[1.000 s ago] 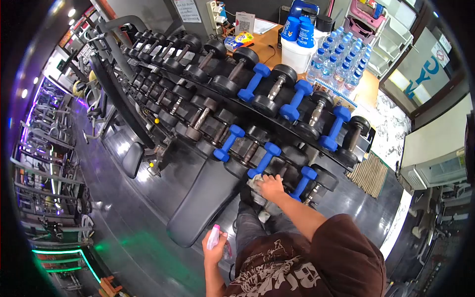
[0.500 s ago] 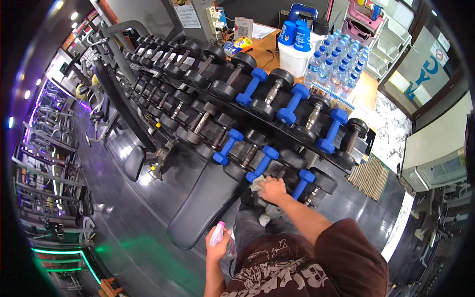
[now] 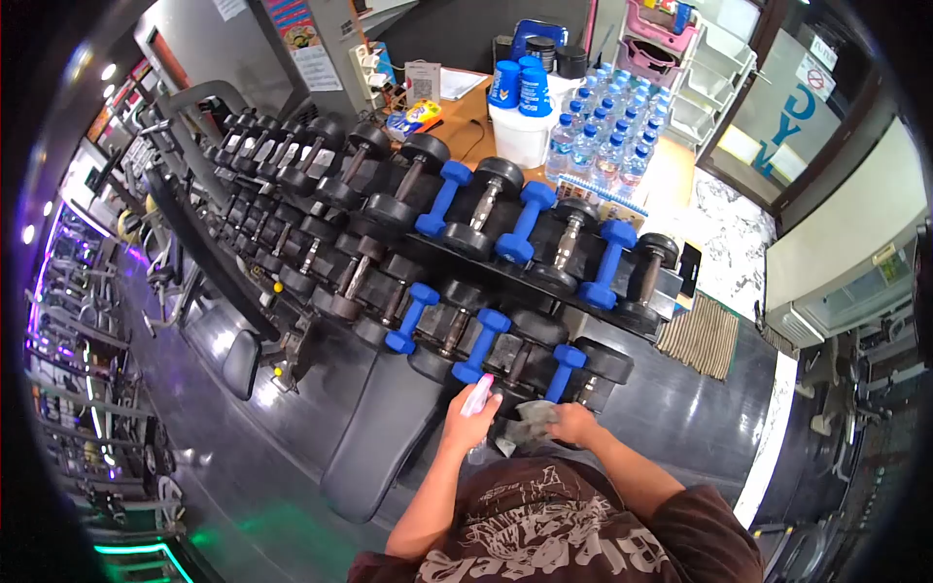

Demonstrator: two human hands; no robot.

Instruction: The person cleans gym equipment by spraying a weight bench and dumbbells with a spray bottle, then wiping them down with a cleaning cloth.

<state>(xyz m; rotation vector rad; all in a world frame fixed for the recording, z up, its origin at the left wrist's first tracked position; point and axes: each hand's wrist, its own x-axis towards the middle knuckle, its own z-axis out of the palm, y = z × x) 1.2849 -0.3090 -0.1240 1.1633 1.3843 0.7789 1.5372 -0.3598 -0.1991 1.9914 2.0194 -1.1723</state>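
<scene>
My left hand (image 3: 469,420) is closed around a spray bottle with a pink and white top (image 3: 477,396), just below the lower row of dumbbells. A grey cloth (image 3: 534,424) hangs from my right hand (image 3: 573,426), whose fingers are closed on it. Both hands are close together in front of my body. Nearest to them are a blue dumbbell (image 3: 481,346) and a shorter blue dumbbell (image 3: 565,373) on the lower tier. Black round-headed dumbbells sit between the blue ones.
A black padded bench (image 3: 374,437) stands left of my hands. Behind the rack's upper tier (image 3: 466,255), a wooden desk (image 3: 466,131) holds a white bucket (image 3: 520,136) and several water bottles (image 3: 607,146). A striped mat (image 3: 698,336) lies right.
My left hand has risen with the spray bottle towards the lower dumbbells. My right hand has drawn back from them with the cloth. The camera view has shifted.
</scene>
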